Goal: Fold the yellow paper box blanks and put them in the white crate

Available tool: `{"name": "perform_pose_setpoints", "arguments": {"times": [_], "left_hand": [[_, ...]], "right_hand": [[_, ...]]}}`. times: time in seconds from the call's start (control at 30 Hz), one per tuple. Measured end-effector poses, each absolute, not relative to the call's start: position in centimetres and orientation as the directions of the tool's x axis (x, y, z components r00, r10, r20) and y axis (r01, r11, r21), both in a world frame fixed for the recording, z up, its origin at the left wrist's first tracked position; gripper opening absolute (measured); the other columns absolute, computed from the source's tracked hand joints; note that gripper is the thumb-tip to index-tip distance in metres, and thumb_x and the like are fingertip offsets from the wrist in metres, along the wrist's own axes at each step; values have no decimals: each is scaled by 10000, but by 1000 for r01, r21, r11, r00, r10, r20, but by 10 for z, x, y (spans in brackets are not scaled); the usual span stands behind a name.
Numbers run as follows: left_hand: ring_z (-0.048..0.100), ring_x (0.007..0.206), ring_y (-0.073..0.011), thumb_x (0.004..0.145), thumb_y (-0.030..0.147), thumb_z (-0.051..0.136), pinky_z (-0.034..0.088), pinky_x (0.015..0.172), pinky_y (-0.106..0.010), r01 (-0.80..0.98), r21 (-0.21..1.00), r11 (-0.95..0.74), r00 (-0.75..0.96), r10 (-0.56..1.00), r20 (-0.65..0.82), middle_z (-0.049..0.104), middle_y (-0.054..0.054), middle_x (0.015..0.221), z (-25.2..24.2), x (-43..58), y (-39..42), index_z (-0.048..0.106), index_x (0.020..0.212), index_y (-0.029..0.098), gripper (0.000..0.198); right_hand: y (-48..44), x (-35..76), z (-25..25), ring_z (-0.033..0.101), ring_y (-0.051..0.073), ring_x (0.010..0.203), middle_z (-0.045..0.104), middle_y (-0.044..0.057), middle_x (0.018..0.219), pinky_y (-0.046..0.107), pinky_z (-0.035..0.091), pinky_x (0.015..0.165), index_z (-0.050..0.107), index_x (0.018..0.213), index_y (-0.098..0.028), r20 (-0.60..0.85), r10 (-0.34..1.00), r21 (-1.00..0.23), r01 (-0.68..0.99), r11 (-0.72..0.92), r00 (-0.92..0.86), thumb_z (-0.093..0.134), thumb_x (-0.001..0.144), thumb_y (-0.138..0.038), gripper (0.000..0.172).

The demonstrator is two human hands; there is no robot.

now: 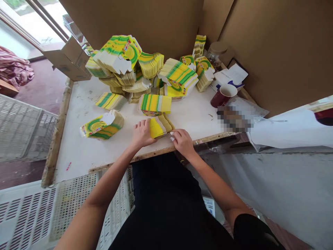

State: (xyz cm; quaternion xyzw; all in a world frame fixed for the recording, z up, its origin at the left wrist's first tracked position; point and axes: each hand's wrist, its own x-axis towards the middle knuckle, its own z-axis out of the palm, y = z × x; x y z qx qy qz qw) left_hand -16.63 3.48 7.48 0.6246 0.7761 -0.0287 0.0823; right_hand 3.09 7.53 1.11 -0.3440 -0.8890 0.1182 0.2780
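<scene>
A white worktop (85, 152) with a rough wooden edge carries a loose heap of yellow-and-green printed cartons (122, 52) at its back, and a curled bundle (102, 125) lies apart at the front left. A dark red mug (223, 96) stands to the right, with white papers (232, 74) and a lidded glass jar (217, 51) behind it. Brown cardboard sheets (273, 45) wall the corner; white slotted crates (23, 128) sit low on the left, near a pink cloth (15, 69)

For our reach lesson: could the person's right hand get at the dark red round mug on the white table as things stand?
Probably yes: only bare white table lies between the right hand and the dark red round mug, nothing blocking.
</scene>
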Motion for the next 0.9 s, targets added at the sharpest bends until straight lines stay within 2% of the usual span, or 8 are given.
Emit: {"name": "perform_pose_setpoints", "arguments": {"times": [0.1, 0.27, 0.4, 0.53, 0.6, 0.7, 0.77, 0.9], "left_hand": [[510, 1092, -334, 585, 432, 717, 405, 900, -420, 974, 51, 222, -211, 963, -168, 538, -163, 1205, 76, -166, 35, 364, 1265, 137, 821], [516, 1087, -342, 584, 461, 715, 405, 894, -421, 967, 40, 252, -242, 955, -169, 548, -169, 1188, 76, -164, 36, 374, 1270, 128, 835], [522, 1070, -348, 620, 551, 670, 404, 876, -433, 963, 61, 262, -253, 959, -130, 552, -174, 1162, 73, -163, 36, 385, 1258, 133, 814], [522, 1065, -351, 630, 567, 652, 398, 867, -437, 956, 81, 281, -273, 957, -102, 557, -177, 1157, 72, -162, 36, 396, 1254, 135, 801], [519, 1067, -354, 622, 536, 663, 396, 862, -435, 953, 79, 293, -285, 953, -102, 559, -175, 1157, 72, -161, 36, 399, 1254, 133, 794], [513, 1082, -363, 615, 493, 673, 393, 863, -434, 946, 69, 318, -309, 944, -112, 560, -178, 1157, 74, -159, 36, 398, 1250, 124, 785], [510, 1093, -364, 611, 481, 679, 393, 867, -433, 943, 67, 327, -318, 940, -121, 554, -181, 1165, 75, -159, 36, 391, 1254, 120, 792], [505, 1106, -354, 611, 482, 688, 392, 893, -436, 951, 76, 300, -285, 945, -163, 537, -177, 1191, 75, -164, 37, 363, 1272, 123, 819]], "right_hand": [[79, 20, 13, 550, 232, 809, 626, 83, 838, 341, 446, 726, 576, 816, -190, 334, 749, -412, 626, 662, -572, 485, 794, -95, 134], [84, 4, 19, 546, 227, 797, 613, 94, 866, 318, 426, 700, 548, 848, -183, 223, 829, -452, 699, 554, -513, 512, 774, -163, 85], [83, -7, 19, 564, 208, 741, 630, 82, 842, 288, 409, 630, 549, 841, -188, 108, 890, -523, 736, 430, -443, 521, 776, -219, 78], [72, -19, 15, 589, 201, 705, 643, 62, 772, 293, 434, 642, 552, 781, -198, 45, 942, -624, 727, 286, -332, 506, 782, -202, 46], [59, -25, 13, 611, 206, 730, 657, 66, 781, 308, 465, 682, 565, 813, -192, 29, 951, -706, 667, 238, -309, 499, 805, -214, 70], [40, -32, 11, 636, 222, 846, 675, 104, 907, 338, 494, 776, 579, 949, -173, 42, 940, -790, 565, 238, -338, 490, 815, -200, 163], [35, -33, 11, 633, 233, 903, 667, 120, 967, 358, 497, 815, 567, 1012, -165, 30, 938, -799, 555, 230, -345, 497, 800, -184, 225], [52, -23, 16, 626, 243, 883, 649, 122, 986, 369, 509, 782, 550, 1015, -162, -41, 942, -751, 632, 190, -332, 569, 741, -208, 278]]}}
